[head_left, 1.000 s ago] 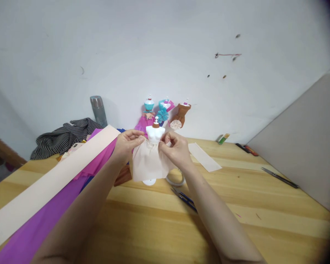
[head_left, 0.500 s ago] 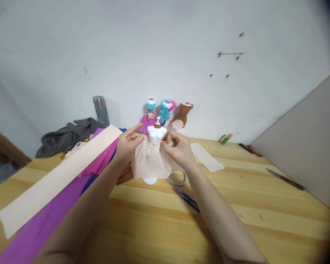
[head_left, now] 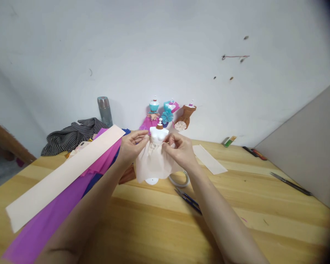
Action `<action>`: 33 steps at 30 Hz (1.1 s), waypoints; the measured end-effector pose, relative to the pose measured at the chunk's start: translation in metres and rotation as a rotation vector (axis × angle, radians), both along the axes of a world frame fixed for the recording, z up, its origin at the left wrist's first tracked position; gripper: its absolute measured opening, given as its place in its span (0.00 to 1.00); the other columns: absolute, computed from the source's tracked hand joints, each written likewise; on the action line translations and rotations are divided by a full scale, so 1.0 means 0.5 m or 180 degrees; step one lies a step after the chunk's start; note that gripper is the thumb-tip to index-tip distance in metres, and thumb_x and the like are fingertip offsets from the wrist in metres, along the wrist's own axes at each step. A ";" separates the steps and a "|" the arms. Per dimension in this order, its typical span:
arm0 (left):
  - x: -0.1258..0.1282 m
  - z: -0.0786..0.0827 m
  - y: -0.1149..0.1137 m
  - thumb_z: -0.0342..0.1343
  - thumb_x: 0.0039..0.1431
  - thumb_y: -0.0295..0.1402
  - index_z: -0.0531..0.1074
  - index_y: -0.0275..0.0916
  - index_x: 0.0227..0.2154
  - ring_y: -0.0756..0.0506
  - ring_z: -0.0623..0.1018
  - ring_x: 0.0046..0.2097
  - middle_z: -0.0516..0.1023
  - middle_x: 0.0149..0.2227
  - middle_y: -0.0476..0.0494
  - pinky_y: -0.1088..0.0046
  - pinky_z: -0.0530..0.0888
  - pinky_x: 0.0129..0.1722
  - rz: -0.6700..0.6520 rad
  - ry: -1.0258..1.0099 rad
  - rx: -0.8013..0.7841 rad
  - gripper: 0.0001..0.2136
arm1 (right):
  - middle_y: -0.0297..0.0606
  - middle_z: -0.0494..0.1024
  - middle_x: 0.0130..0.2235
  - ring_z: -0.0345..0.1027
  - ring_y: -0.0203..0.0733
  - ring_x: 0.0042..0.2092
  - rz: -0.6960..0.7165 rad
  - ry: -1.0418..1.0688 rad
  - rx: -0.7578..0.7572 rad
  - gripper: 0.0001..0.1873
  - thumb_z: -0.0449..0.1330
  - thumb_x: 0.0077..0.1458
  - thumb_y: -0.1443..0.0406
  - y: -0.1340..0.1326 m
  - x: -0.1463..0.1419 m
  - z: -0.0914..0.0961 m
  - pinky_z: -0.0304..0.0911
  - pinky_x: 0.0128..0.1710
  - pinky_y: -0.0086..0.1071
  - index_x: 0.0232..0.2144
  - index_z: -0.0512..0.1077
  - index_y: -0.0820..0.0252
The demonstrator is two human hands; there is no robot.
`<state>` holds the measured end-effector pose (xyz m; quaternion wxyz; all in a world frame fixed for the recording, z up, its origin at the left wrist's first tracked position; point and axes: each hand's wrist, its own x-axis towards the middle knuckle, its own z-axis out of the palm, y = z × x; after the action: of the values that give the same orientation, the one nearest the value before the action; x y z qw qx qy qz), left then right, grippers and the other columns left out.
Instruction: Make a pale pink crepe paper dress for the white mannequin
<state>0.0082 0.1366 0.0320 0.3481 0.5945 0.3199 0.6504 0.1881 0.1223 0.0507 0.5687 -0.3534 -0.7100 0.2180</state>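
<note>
The left hand (head_left: 130, 147) has lowered its raised index finger; it and the right hand (head_left: 182, 149) pinch the pale skirt (head_left: 153, 164) between them, around the white dress form (head_left: 157, 135), toward the desk's (head_left: 143, 223) back edge.

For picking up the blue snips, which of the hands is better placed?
Probably the right hand: the blue snips lie nearer it, while the left hand is across the pale skirt from them.
</note>
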 end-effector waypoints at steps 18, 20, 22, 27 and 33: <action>-0.009 -0.010 0.003 0.60 0.55 0.32 0.77 0.36 0.44 0.45 0.80 0.44 0.81 0.45 0.39 0.70 0.77 0.45 0.0036 0.0235 0.0443 0.14 | 0.33 0.73 0.26 0.65 0.37 0.29 0.0014 0.0007 -0.0019 0.14 0.58 0.41 0.70 -0.001 -0.004 0.000 0.59 0.31 0.31 0.17 0.54 0.56; -0.008 -0.010 0.002 0.60 0.55 0.32 0.78 0.36 0.44 0.45 0.80 0.43 0.81 0.45 0.39 0.70 0.77 0.45 0.0066 0.0247 0.0415 0.14 | 0.33 0.74 0.26 0.65 0.37 0.29 0.0003 0.0012 -0.0039 0.14 0.58 0.41 0.70 -0.001 -0.004 0.000 0.59 0.31 0.31 0.17 0.54 0.56; -0.008 -0.008 0.000 0.60 0.55 0.32 0.78 0.36 0.43 0.45 0.80 0.43 0.81 0.44 0.39 0.70 0.77 0.45 0.0063 0.0236 0.0366 0.13 | 0.33 0.74 0.26 0.65 0.37 0.29 0.0013 0.0014 -0.0055 0.14 0.58 0.42 0.70 -0.001 -0.003 0.000 0.59 0.32 0.32 0.17 0.54 0.56; -0.008 -0.006 0.000 0.60 0.53 0.33 0.78 0.36 0.44 0.44 0.80 0.44 0.80 0.45 0.38 0.69 0.76 0.46 0.0014 0.0174 0.0302 0.15 | 0.33 0.74 0.26 0.64 0.37 0.29 0.0024 0.0020 -0.0118 0.14 0.58 0.41 0.69 -0.003 -0.003 0.002 0.59 0.31 0.31 0.17 0.54 0.56; -0.007 -0.004 0.000 0.60 0.53 0.33 0.76 0.36 0.46 0.43 0.79 0.45 0.79 0.47 0.37 0.67 0.75 0.47 0.0021 0.0134 0.0275 0.17 | 0.33 0.73 0.26 0.64 0.37 0.29 0.0088 0.0057 -0.0113 0.14 0.58 0.41 0.70 -0.004 -0.006 0.002 0.59 0.31 0.31 0.17 0.54 0.56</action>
<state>0.0045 0.1365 0.0300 0.3131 0.6215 0.3006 0.6522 0.1852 0.1204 0.0516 0.5656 -0.3516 -0.7058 0.2416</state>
